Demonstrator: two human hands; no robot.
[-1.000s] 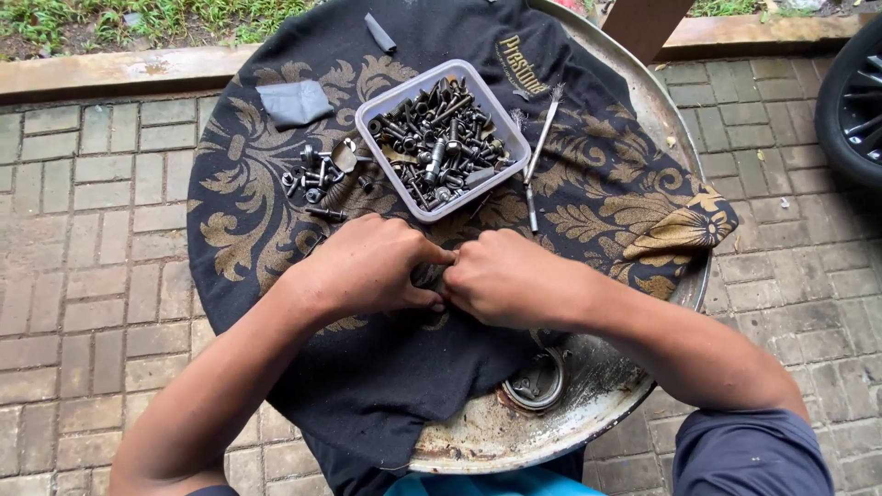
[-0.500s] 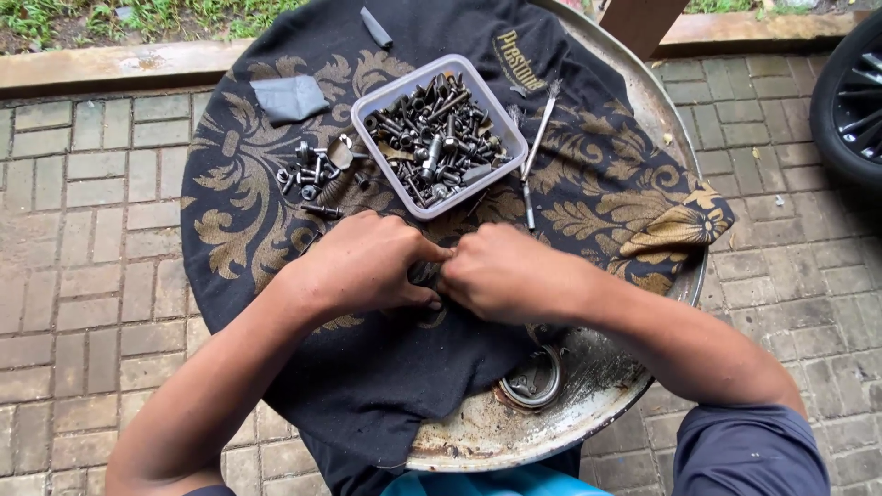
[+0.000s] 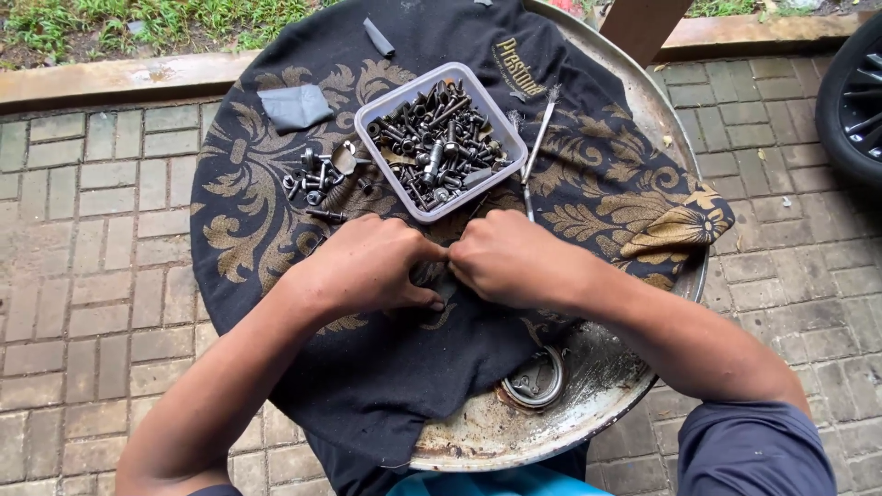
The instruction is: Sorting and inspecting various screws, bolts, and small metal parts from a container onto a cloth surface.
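My left hand [image 3: 367, 266] and my right hand [image 3: 514, 260] meet knuckle to knuckle over a black cloth with a gold pattern [image 3: 257, 193]. Between them both hands pinch a small dark metal part [image 3: 434, 273], mostly hidden by the fingers. Just beyond the hands stands a pale plastic tub [image 3: 378, 108] full of dark bolts and nuts. Several loose bolts [image 3: 312, 179] lie on the cloth left of the tub.
The cloth covers a round rusty metal drum top [image 3: 588, 395] with a capped bung [image 3: 535, 378] near me. A thin brush [image 3: 537, 138] lies right of the tub, a grey rag piece [image 3: 294, 106] at the left. Brick paving surrounds; a tyre [image 3: 850, 92] stands at right.
Both hands stay together over the small part, with only slight finger movement; the view has shifted a little.
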